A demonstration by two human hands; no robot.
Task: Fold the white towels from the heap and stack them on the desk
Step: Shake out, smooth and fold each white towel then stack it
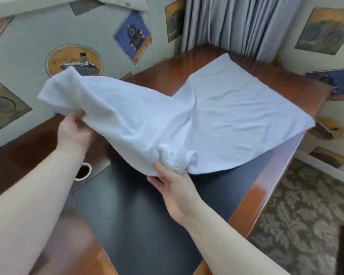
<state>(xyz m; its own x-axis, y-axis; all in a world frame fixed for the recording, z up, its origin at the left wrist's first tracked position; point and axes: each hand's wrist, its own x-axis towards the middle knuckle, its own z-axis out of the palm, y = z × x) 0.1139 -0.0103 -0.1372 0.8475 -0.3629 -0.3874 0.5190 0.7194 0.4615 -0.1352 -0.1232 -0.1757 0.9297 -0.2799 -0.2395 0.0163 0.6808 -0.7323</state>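
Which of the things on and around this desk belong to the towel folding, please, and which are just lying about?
Part of the job:
- white towel, half spread on the desk, near end lifted
- left hand, gripping the raised corner
- right hand, gripping the bunched near edge
- desk

Just lying about:
- mug, beside the left forearm
- curtain
- patterned carpet

Far right corner of the worktop [244, 197] is covered by the flat part of the white towel [236, 116]; its lifted part is held up over the middle, gripped by the left hand [74, 132] and right hand [173, 185]. Near the left edge a cup [83, 171] is partly hidden behind the left forearm. The dark inlay along the near side is left bare. Far edge is closed off by wall and curtain [236, 24].
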